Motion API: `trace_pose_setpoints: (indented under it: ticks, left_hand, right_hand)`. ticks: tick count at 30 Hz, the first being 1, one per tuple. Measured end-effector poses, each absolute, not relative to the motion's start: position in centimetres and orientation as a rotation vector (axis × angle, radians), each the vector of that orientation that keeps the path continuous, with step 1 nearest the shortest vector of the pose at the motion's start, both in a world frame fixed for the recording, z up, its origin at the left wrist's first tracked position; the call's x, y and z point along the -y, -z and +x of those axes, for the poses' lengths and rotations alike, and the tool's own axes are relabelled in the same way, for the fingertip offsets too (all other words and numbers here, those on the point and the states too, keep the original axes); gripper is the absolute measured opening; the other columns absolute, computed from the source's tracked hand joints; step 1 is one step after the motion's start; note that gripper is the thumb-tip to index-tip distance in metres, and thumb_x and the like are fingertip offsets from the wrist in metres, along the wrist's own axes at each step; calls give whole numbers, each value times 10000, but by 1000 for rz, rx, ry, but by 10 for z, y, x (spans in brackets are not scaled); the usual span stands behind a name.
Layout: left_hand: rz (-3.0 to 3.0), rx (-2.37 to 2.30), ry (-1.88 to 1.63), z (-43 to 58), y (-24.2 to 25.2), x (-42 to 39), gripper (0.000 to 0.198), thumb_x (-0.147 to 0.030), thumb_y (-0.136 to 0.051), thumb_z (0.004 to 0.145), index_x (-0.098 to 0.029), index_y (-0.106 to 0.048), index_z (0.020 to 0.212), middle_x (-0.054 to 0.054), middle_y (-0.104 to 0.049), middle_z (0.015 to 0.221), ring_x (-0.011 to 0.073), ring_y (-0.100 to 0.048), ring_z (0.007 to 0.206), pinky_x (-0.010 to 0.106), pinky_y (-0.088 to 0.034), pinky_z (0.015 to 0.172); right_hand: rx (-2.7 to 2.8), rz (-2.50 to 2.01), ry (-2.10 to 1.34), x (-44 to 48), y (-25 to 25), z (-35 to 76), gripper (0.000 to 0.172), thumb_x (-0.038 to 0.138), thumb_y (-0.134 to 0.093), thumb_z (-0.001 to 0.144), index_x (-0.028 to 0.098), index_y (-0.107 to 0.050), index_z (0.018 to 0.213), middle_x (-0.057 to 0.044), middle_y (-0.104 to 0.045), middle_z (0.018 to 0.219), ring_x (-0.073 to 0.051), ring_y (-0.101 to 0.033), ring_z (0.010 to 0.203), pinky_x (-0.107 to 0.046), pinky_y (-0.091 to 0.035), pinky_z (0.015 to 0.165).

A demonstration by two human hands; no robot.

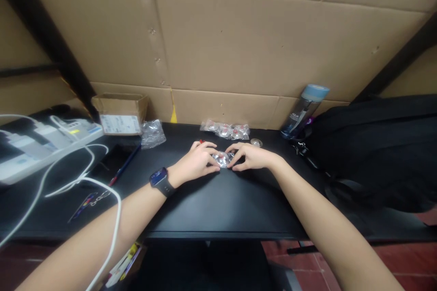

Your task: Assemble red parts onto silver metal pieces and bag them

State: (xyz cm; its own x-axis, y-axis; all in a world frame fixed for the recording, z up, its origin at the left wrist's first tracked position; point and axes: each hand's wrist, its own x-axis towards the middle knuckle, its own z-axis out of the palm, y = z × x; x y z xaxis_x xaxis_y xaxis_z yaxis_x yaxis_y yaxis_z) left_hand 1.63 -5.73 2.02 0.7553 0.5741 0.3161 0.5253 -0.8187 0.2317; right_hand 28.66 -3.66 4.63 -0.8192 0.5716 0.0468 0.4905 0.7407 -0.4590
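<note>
On the black tabletop, a small shiny, silvery packet (pixel 222 159), seemingly in clear plastic wrap, lies between my two hands. My left hand (pixel 201 158), with a black watch on its wrist, pinches its left edge with curled fingers. From the other side, my right hand (pixel 251 156) has thumb and fingers on the right edge. What is inside the packet is too small to make out. Just behind my right hand sits a round metallic disc (pixel 256 142). Several similar clear packets (pixel 227 130) with reddish marks lie in a row behind the hands.
At the back left stand an open cardboard box (pixel 119 113) and crumpled clear plastic (pixel 152 134). A white power strip (pixel 48 148) with cables, a pen (pixel 124 166) and a keychain (pixel 87 204) lie left. A water bottle (pixel 303 111) and black bag (pixel 375 154) are right.
</note>
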Motion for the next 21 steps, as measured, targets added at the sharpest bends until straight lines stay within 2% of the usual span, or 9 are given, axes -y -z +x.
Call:
trace_pose_setpoints:
  ticks: [5, 11, 15, 16, 18, 21]
  left_hand:
    - [2787, -902, -568, 16, -21, 58, 127, -374, -685, 928, -369, -807, 963, -16, -715, 1313, 312, -466, 1373, 492, -262, 1049]
    - [2765, -884, -572, 16, -22, 58, 122, -360, -694, 918, -360, -814, 939, 2, -727, 1290, 320, -467, 1369, 503, -261, 1060]
    - [2770, -905, -589, 18, -21, 59, 126, -352, -691, 917, -359, -817, 916, -3, -723, 1296, 327, -463, 1360, 509, -258, 1052]
    - [2777, -912, -595, 18, -21, 59, 124, -350, -694, 915, -355, -817, 910, -4, -722, 1300, 327, -460, 1361, 509, -254, 1049]
    - [2786, -915, -599, 18, -20, 58, 112, -352, -704, 908, -344, -816, 902, -3, -722, 1301, 323, -461, 1357, 503, -252, 1042]
    - [2785, -903, -593, 19, -18, 56, 96, -347, -715, 902, -335, -810, 904, 0, -730, 1284, 310, -464, 1356, 491, -254, 1033]
  right_hand:
    - [2753, -892, -696, 34, -47, 291, 210, 256, -826, 783, 357, -836, 967, -20, -653, 1390, -282, -609, 1243, -470, -392, 1131]
    - [2712, -926, -773, 36, -55, 299, 173, 280, -877, 710, 327, -847, 874, -23, -653, 1396, -314, -576, 1295, -479, -380, 1147]
    - [2576, -902, -627, 42, -56, 289, 90, 308, -794, 814, 269, -816, 892, -57, -660, 1347, -273, -630, 1212, -446, -444, 1087]
    - [2506, -925, -585, 42, -53, 285, 140, 318, -781, 827, 254, -794, 950, -71, -684, 1285, -258, -655, 1150, -429, -478, 1039]
    - [2383, -1030, -590, 42, -44, 277, 359, 348, -788, 816, 232, -709, 1146, -79, -726, 1120, -227, -688, 983, -379, -539, 889]
    - [2286, -1154, -751, 38, -30, 272, 606, 334, -793, 803, 217, -549, 1346, -55, -734, 981, -186, -680, 832, -316, -541, 749]
